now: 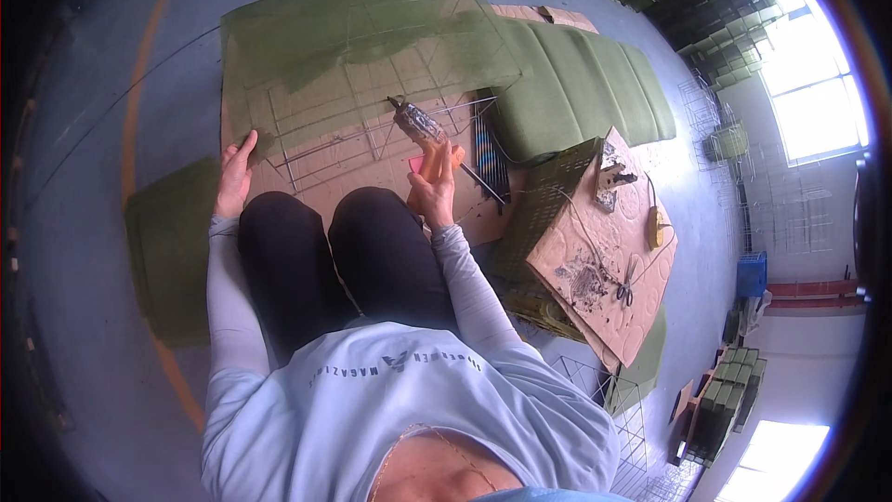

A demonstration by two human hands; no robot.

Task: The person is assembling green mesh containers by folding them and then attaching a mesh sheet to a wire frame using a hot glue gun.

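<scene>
Green fabric [362,23] is the biggest thing here, a sheer sheet spread over a wire frame [372,135] on a cardboard sheet [321,163] laid on the floor, and everything else sits around that frame. Beyond the frame's far right corner lies a padded green cushion [581,84]; to its right, a second cardboard board [604,251] carries scissors [624,290] and loose scraps. At the frame's near left corner the left hand [236,177] lies flat, fingers spread, pinning the fabric edge down. At the frame's near right side the right hand [433,188] is wrapped tight around the orange grip of a glue gun [423,130] (it looks like one, though the blur leaves some doubt), its nozzle touching the wire near the frame's middle. To do this step well, I judge the flat hand should hold the fabric taut, free of wrinkles, while the nozzle follows the wire steadily, well apart from the spread fingers
</scene>
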